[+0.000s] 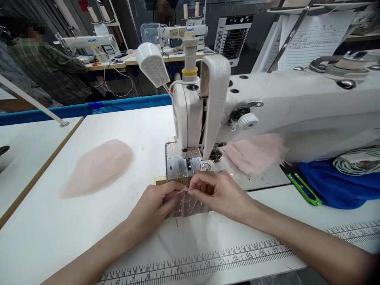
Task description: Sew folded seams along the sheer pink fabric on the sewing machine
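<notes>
Pinching sheer pink fabric (184, 206), left hand (154, 202) and right hand (227, 194) nearly touching, both grips narrow, thumb against fingers. Fabric hangs in loose folds just in front of metal needle plate (174, 163) and presser foot (189, 164). Light, even pinch, edges matched, likely suits such thin cloth; hard pulling could pucker it.

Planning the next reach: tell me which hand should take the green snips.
Right, likely: the green snips lie on the right hand's side; the left hand would have to cross the right forearm. Both pinch sheer fabric, so the right must release first.
</notes>
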`<state>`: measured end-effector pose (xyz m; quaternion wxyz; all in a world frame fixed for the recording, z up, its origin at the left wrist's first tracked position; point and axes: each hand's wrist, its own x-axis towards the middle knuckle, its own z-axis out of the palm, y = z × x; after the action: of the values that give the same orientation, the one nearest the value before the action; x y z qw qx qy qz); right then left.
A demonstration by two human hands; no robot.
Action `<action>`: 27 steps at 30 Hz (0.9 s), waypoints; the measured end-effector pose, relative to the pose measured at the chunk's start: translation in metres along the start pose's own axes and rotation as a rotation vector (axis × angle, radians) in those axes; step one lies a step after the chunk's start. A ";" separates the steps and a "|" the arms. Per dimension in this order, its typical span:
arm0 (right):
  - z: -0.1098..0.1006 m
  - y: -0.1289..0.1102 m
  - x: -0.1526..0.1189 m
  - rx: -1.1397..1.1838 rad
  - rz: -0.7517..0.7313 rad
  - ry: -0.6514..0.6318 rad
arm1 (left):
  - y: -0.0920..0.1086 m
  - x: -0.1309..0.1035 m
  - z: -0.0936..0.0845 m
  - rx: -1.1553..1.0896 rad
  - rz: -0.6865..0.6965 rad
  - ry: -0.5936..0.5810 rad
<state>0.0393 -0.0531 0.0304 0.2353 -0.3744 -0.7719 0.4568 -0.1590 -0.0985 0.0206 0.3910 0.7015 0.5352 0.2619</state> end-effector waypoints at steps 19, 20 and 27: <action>0.001 -0.002 -0.002 -0.113 -0.054 -0.006 | -0.005 -0.005 0.006 0.076 0.041 0.079; 0.001 -0.003 -0.002 -0.114 -0.045 -0.009 | -0.005 -0.005 0.006 0.079 0.043 0.080; 0.001 -0.003 -0.003 -0.096 -0.083 -0.036 | -0.004 -0.005 0.006 0.052 0.052 0.062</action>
<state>0.0392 -0.0564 0.0323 0.2219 -0.3443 -0.8119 0.4160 -0.1575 -0.1045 0.0144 0.3489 0.7166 0.5353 0.2797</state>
